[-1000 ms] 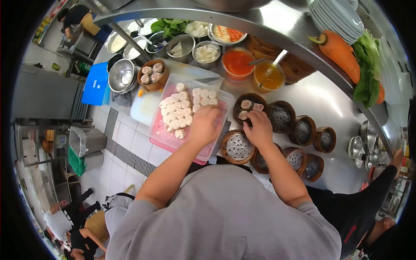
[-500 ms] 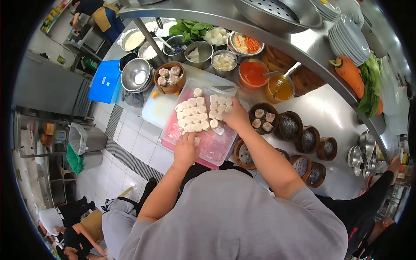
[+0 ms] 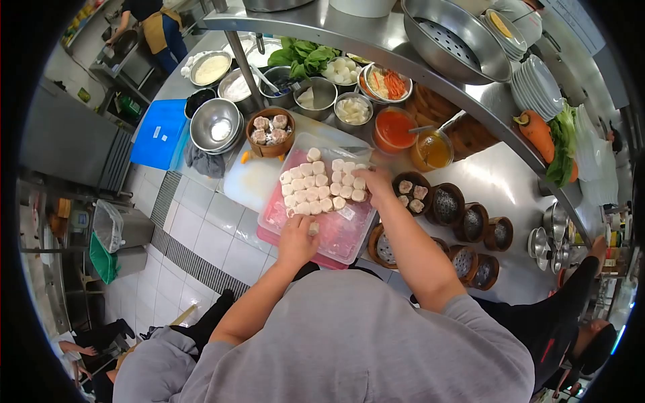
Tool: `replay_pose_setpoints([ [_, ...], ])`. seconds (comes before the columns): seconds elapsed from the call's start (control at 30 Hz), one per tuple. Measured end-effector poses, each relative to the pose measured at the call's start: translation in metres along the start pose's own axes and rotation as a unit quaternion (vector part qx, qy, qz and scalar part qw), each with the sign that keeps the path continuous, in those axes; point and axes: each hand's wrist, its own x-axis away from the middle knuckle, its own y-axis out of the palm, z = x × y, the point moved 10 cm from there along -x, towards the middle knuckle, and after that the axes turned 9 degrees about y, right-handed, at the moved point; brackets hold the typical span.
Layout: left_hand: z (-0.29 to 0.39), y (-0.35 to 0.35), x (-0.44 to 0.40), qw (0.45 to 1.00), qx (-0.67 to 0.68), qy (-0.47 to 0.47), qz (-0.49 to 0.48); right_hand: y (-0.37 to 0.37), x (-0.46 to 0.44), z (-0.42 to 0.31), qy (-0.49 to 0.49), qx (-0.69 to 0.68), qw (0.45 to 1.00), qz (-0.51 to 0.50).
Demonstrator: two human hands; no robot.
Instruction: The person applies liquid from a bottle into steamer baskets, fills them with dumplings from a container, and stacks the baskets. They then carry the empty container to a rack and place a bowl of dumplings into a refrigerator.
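Rows of pale round dumplings (image 3: 309, 189) lie on a clear-lidded pink plastic box (image 3: 269, 218) in front of me. My left hand (image 3: 297, 243) is at the box's near edge, its fingers closed around a single dumpling (image 3: 314, 229). At the right-hand group of dumplings (image 3: 345, 180), my right hand (image 3: 376, 185) curls its fingers onto a dumpling at the outer edge; its fingertips are partly hidden. Behind the box stands a bamboo steamer (image 3: 271, 152) holding several open-topped dumplings. Another steamer (image 3: 411, 211) with several dumplings sits just beyond my right wrist.
Several small steamers (image 3: 448, 203) stand to the right. Bowls of red sauce (image 3: 395, 129) and yellow liquid (image 3: 432, 150) are at the back. A steel shelf (image 3: 376, 40) overhangs the counter. Left are steel bowls (image 3: 216, 125) and a blue lid (image 3: 160, 134). A person in black (image 3: 544, 322) stands right.
The head view has shifted, so the counter appears slightly farther right and lower. Both hands stay at about the same places by the box, with the dumpling still in my left fingers.
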Motion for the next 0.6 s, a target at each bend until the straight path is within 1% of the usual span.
replay_pose_setpoints([
  [0.03,0.001,-0.002,0.000,1.000,0.002,0.003,0.000,0.005,0.010,0.001,-0.002,-0.001,1.000,0.003],
  [0.1,0.009,-0.011,-0.001,0.999,-0.004,0.031,0.020,0.005,0.039,-0.015,-0.125,0.119,0.980,0.094],
  [0.13,0.012,-0.015,-0.003,0.999,-0.002,0.033,0.020,0.007,0.037,-0.009,-0.134,0.082,0.985,0.065],
  [0.17,0.015,-0.021,-0.005,0.999,-0.002,0.040,0.027,0.004,0.040,-0.006,-0.136,0.082,0.985,0.068],
  [0.23,0.024,-0.031,-0.017,0.998,-0.001,0.048,0.034,0.007,0.062,-0.019,-0.234,0.193,0.948,0.098],
  [0.27,0.002,-0.017,-0.024,0.986,0.145,-0.083,-0.012,0.007,0.073,-0.014,-0.233,0.194,0.948,0.099],
  [0.3,-0.014,0.000,-0.025,0.934,0.283,-0.211,-0.057,0.022,0.105,-0.025,-0.267,0.220,0.935,0.081],
  [0.33,-0.018,-0.008,-0.041,0.934,0.283,-0.211,-0.057,0.035,0.131,-0.035,-0.301,0.244,0.920,0.062],
  [0.37,-0.018,0.013,-0.043,0.779,0.533,-0.316,-0.099,0.036,0.141,-0.038,-0.301,0.244,0.920,0.061],
  [0.4,0.003,0.028,-0.040,0.546,0.730,-0.389,-0.131,0.059,0.175,-0.052,-0.453,0.360,0.815,0.030],
  [0.43,0.001,0.031,-0.041,0.547,0.729,-0.389,-0.131,0.084,0.211,-0.050,-0.583,0.459,0.670,-0.001],
  [0.47,-0.009,0.031,-0.049,0.587,0.720,-0.356,-0.100,0.086,0.222,-0.053,-0.601,0.462,0.652,0.024],
  [0.5,-0.016,0.029,-0.056,0.624,0.709,-0.322,-0.070,0.086,0.215,-0.042,-0.601,0.461,0.652,0.026],
  [0.53,-0.015,0.027,-0.059,0.618,0.722,-0.305,-0.056,0.061,0.188,-0.040,-0.531,0.303,0.791,0.035],
  [0.57,-0.010,0.031,-0.057,0.619,0.722,-0.305,-0.057,0.031,0.158,-0.027,-0.435,0.129,0.890,0.040],
  [0.6,-0.009,0.027,-0.059,0.650,0.703,-0.288,-0.021,0.029,0.162,-0.032,-0.436,0.128,0.890,0.041],
])
